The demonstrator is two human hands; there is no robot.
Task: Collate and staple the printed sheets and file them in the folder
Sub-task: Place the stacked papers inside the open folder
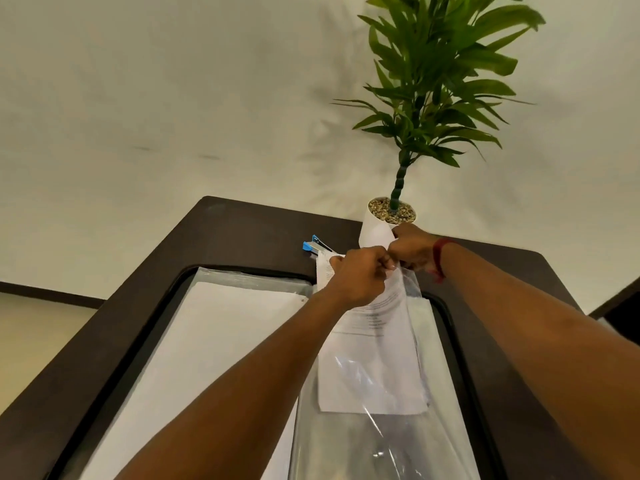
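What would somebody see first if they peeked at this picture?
Probably the two hands meeting at the far end of the desk: the left hand grips the printed sheets while the right hand pinches the clear plastic folder they sit in. Next, the tall green plant in its white pot behind the hands, and the little blue stapler lying just left of them.
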